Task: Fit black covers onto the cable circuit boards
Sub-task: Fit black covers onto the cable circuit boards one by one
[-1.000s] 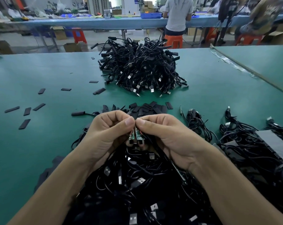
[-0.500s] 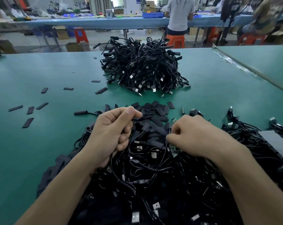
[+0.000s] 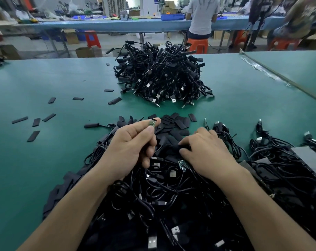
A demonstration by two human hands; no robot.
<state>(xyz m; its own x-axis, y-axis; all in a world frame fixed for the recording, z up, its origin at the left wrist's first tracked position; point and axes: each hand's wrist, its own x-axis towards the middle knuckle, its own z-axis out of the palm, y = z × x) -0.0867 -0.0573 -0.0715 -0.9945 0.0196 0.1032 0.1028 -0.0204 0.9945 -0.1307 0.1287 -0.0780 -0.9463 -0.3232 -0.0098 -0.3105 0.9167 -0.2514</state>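
A: Circuit board [image 3: 152, 122], bare, no cover yet: pinched at thumb tip of left hand [image 3: 131, 147], above loose black covers [image 3: 173, 127].

B: Right hand [image 3: 206, 153]?

A: Fingers curled down into covers; whether it grips one, can't tell. 2nd bare board [image 3: 182, 164] lies by it.

B: Progress?

A: Far heap [image 3: 160, 77] prob. done; near cable tangle [image 3: 162, 196] on table [image 3: 45, 160] left, crowding the pick.

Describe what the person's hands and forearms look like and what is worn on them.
Both the left hand and the right hand are bare: no gloves, rings, watch or wrist strap show. Both forearms are uncovered right down to the bottom edge of the picture, with no sleeve in view. Fingernails look short and unpainted.
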